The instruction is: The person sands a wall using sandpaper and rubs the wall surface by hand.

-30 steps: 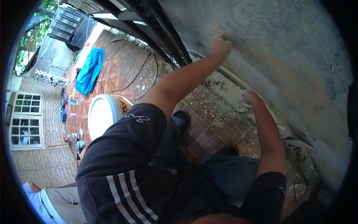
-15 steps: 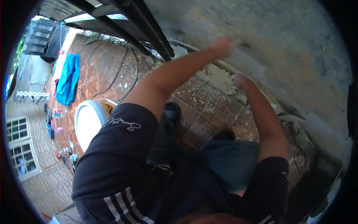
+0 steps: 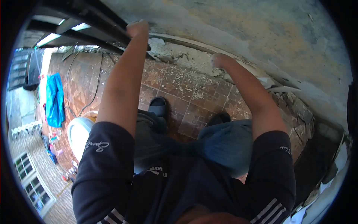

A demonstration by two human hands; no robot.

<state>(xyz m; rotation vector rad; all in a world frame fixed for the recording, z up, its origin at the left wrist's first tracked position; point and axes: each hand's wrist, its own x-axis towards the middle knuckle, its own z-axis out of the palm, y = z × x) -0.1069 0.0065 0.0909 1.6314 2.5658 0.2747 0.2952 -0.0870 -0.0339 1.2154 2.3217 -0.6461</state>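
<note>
My left hand (image 3: 138, 28) is raised at the upper left, against the mottled wall (image 3: 261, 37) and beside the dark metal bars (image 3: 108, 26). Its fingers look curled, and whatever they may hold is hidden. My right hand (image 3: 220, 61) is closed low in front of the wall, over a ledge of pale crumbled plaster (image 3: 186, 58). Nothing it might grip can be made out. Along the wall's foot runs a pale strip (image 3: 194, 44), passing behind my right hand.
Plaster flakes litter the brown tiled floor (image 3: 179, 87) around my sandals (image 3: 159, 106). A white bucket (image 3: 76, 136) stands at my left, with a cable (image 3: 97, 84) and blue cloth (image 3: 55, 100) beyond. Broken pieces (image 3: 298, 112) lie along the wall at right.
My left hand has swept left along the wall to beside the metal bars. The view has shifted; my right hand stays closed low by the wall, now a little higher and further left in view.
</note>
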